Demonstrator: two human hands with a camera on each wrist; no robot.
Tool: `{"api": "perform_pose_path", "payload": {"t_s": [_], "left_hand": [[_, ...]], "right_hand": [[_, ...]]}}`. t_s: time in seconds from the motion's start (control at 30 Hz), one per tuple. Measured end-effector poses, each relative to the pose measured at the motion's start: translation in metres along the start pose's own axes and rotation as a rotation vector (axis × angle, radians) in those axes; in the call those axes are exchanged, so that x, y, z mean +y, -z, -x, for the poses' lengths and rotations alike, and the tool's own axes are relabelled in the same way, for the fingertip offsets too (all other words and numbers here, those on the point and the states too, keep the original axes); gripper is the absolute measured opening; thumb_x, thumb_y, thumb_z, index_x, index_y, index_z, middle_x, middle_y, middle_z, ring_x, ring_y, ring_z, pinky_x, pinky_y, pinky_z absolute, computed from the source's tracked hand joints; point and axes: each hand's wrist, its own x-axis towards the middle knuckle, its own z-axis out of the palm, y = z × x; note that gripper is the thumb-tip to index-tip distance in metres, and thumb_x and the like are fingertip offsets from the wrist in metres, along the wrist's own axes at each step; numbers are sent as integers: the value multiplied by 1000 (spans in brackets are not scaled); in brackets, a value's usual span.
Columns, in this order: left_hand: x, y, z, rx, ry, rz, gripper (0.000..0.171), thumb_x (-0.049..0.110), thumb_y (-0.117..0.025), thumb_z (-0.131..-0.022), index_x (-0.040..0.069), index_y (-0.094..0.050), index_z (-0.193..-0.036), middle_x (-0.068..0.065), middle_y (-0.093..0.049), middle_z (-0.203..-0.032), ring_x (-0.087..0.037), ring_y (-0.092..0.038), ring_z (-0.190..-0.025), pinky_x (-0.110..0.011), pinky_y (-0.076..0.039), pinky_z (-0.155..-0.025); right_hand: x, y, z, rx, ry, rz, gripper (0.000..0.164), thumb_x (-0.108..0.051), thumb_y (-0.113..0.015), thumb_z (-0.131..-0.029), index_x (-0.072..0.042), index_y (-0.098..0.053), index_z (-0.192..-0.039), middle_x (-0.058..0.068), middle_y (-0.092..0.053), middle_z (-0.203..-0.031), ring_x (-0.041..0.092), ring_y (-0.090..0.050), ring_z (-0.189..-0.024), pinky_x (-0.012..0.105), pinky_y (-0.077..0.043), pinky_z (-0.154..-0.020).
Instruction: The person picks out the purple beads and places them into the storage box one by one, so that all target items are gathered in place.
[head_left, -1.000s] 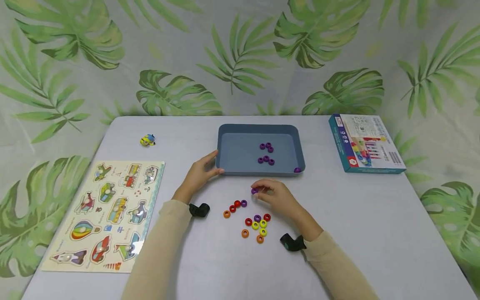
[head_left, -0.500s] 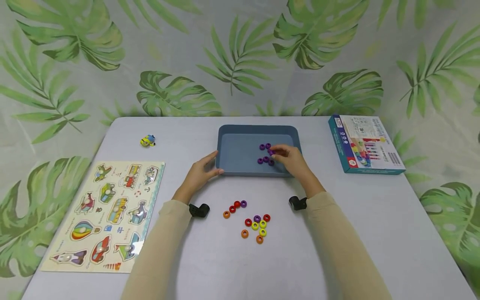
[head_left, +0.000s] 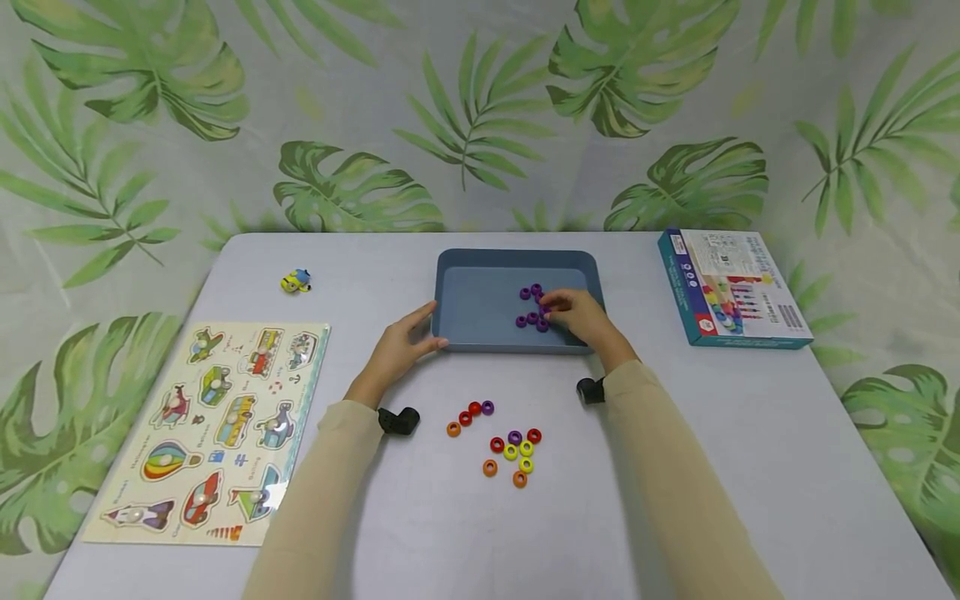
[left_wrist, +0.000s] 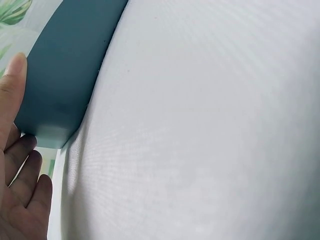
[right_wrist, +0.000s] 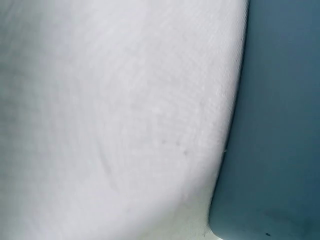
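My left hand [head_left: 397, 354] rests at the front left corner of the blue-grey tray [head_left: 480, 337], thumb on the front wall. In the left wrist view the thumb of the left hand [left_wrist: 17, 165] lies against the tray [left_wrist: 65, 75], and the other fingers are relaxed. Over the tray's right half, my right hand [head_left: 581, 317] pinches a purple bead [head_left: 543, 308] low among several other purple beads [head_left: 525, 293]. Its fingertips partly cover the bead. No hand appears in the right wrist view, only the tray's wall [right_wrist: 275, 125] beside white cloth.
In front of the tray lie several loose beads: red [head_left: 497, 445], orange [head_left: 490, 467], yellow [head_left: 526, 464] and purple [head_left: 514, 437]. A picture puzzle board [head_left: 210, 433] lies left, with a small yellow-blue toy [head_left: 296, 281] behind it. A boxed set [head_left: 735, 287] lies back right.
My right hand has carried a purple bead from in front of the tray into it, then shifted slightly among the beads there. The left hand stays at the corner.
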Motion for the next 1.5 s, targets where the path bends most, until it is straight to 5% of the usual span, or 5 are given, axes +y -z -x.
{"api": "perform_pose_path", "payload": {"t_s": [0.23,0.6,0.9,1.1,1.5], "left_hand": [[1,-1,0,-6,5,-6,75,52,-55,-65,26,-29,-129,8,-28,-130,-13,-28,-116,-30,-27,-94],[2,-1,1,9,2,25,74,50,-57,-65,25,-30,-129,7,-30,-129,-13,-28,-116,-29,-27,-94],[2,-1,1,16,6,12,74,51,-57,-64,25,-31,-129,5,-31,-129,-14,-28,-117,-31,-26,-95],[3,0,1,18,10,15,75,51,-57,-64,24,-31,-129,5,-31,-129,-13,-27,-117,-30,-25,-95],[3,-1,2,19,-7,18,73,50,-57,-66,24,-30,-129,3,-31,-130,-16,-27,-117,-33,-25,-95]], "right_hand": [[-10,2,10,30,56,-86,31,-16,-59,-76,-9,-54,-106,7,-54,-104,17,-49,-93,33,-41,-79],[-41,-25,63,-30,414,-211,39,-19,-61,-75,0,-50,-107,16,-51,-105,31,-46,-94,37,-41,-79],[-30,-65,91,-188,359,-136,45,-30,-65,-70,-6,-52,-106,8,-54,-101,20,-50,-85,31,-43,-76],[-37,-80,102,-263,329,-80,38,-20,-65,-72,-9,-53,-107,0,-53,-103,15,-49,-91,29,-39,-82],[-25,-97,95,-224,424,40,23,-26,-63,-73,-18,-60,-94,-11,-52,-93,4,-46,-89,25,-38,-82]]}}
